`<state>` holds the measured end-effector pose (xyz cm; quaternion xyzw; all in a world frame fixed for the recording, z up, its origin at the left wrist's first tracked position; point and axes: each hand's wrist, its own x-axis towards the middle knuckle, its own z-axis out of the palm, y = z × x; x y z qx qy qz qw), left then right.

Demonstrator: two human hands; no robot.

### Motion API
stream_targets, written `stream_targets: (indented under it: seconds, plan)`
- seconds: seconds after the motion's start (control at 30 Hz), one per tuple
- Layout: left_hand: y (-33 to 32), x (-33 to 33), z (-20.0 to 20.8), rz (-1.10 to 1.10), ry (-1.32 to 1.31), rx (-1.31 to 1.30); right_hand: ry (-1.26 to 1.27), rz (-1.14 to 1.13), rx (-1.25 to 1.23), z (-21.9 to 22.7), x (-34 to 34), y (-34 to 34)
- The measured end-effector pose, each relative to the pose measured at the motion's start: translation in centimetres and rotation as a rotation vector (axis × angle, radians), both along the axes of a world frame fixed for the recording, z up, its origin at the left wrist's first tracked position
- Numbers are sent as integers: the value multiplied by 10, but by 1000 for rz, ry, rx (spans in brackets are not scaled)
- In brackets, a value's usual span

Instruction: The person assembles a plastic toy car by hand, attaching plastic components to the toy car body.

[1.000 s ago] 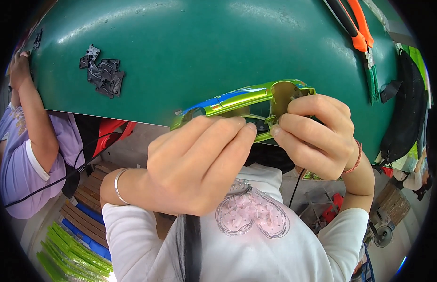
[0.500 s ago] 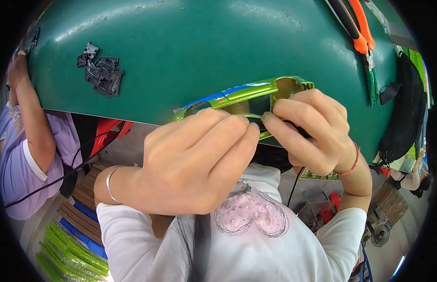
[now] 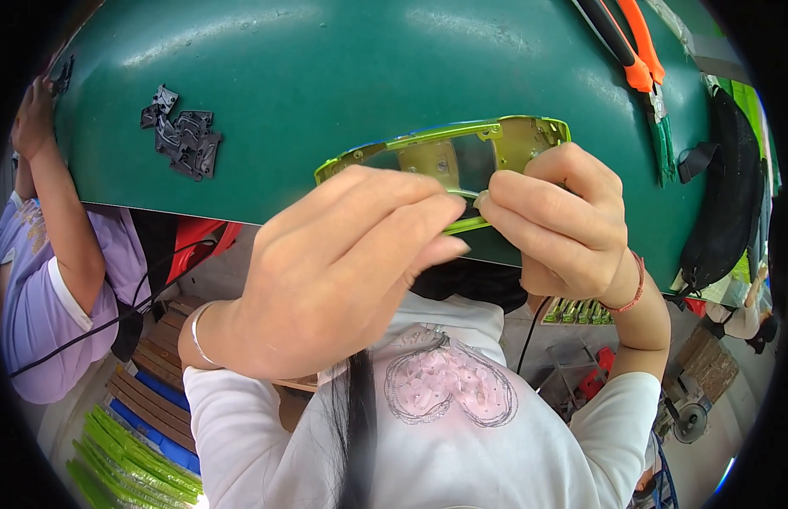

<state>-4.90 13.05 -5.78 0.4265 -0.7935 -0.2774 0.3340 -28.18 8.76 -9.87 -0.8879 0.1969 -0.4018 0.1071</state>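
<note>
Though lime-grn-edged, car shell (image 3: 428, 159) gold-ish inside, in L hand (image 3: 330, 263) & R hand (image 3: 568, 222) grip

a green table (image 3: 284, 127) bears dark parts (image 3: 190, 140) and orange-handled pliers (image 3: 639, 75).

Across the upper half, a smooth, dark-green tabletop (image 3: 326, 102) with pale streaks of reflected light (image 3: 216, 30) at upper left and centre. Below its edge at left, pale grey floor (image 3: 241, 265). At lower left, brown wooden slats (image 3: 148, 403) beside blue strips (image 3: 161, 439). At lower right, a narrow, bluish-white streak of light (image 3: 724, 477).
</note>
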Motion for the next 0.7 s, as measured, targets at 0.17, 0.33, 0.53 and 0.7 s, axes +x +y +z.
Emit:
stream_targets:
  seconds: [0.17,0.33,0.53,0.7]
  plan:
    - [-4,-11,-18,19,-125,-250,10,-58,-8,0,2,1]
    - [-19,-22,-30,-10,-97,-527,36,-99,27,8,-1,1]
    - [-27,-23,-13,-25,-214,-391,93,-217,83,17,-7,2]
    - [-16,-26,-5,3,-401,-432,203,-281,74,19,-5,12]
